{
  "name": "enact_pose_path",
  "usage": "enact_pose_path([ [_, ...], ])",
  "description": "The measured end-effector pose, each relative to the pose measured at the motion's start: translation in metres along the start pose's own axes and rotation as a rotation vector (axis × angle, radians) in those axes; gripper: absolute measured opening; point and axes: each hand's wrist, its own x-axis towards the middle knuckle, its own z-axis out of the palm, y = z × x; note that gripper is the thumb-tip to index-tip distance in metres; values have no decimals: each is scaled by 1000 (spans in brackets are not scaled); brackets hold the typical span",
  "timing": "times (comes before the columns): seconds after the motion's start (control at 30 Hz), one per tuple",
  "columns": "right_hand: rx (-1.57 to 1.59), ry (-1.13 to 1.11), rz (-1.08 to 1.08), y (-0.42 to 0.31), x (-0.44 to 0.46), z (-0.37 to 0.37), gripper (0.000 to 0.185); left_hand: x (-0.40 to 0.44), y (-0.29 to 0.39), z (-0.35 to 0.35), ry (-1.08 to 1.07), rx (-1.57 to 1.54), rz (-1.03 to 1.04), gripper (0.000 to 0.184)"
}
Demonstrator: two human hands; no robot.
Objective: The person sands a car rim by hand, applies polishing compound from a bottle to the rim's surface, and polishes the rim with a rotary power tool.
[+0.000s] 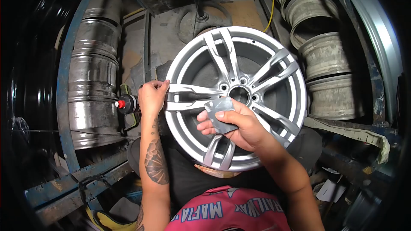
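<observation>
A silver alloy wheel (265, 72) with paired spokes lies face up in front of me, over my lap. My left hand (153, 96) is at its left edge, with the fingers curled in against the rim. Above the wheel's lower middle, my right hand (235, 122) holds a small grey sheet (219, 113), which looks like sandpaper. The thumb presses on top of the sheet and the fingers are behind it. Part of the wheel's hub is hidden by the sheet and the right hand.
Stacked metal rims (94, 72) stand in a blue frame (68, 81) at left; more dusty rims (327, 55) are at right. A black bottle with a red cap (121, 103) is left of my left hand. A yellow cable (272, 6) hangs behind the wheel.
</observation>
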Motion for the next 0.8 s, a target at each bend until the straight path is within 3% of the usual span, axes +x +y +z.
enact_pose_path([
  [0.53, -140, 109, -114, 13, 2, 0, 15, -2, -8, -1, 81, 32, 8, 38],
  [0.8, -1018, 249, -427, 21, 3, 6, 21, -8, 7, -2, 154, 163, 1, 42],
])
